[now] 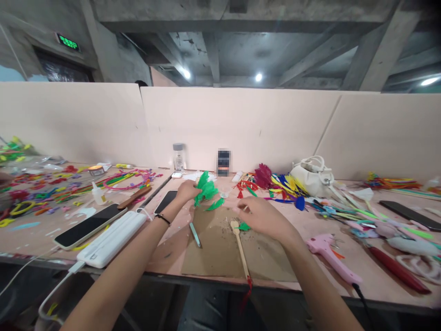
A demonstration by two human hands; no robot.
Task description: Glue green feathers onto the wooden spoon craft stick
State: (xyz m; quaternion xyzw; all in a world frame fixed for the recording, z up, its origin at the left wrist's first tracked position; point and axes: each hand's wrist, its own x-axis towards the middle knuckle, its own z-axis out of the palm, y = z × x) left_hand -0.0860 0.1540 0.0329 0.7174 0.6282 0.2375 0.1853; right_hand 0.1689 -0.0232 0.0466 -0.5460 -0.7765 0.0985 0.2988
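Pink table [296, 230]: I'm gripping green feathers [206, 189] in my closed left hand [186, 191]; right hand [263, 218], curled beside them, is pinching one green feather [244, 226], probably for attaching next.

Left hand [186, 191] fisted; right hand [263, 218] pinching, palm down.

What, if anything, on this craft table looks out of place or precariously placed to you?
The wooden spoon lies with its handle end jutting past the table's front edge, red feather bits hanging off it. The pink glue gun also sits close to that edge, its cord dropping over. The left hand grips green feathers.
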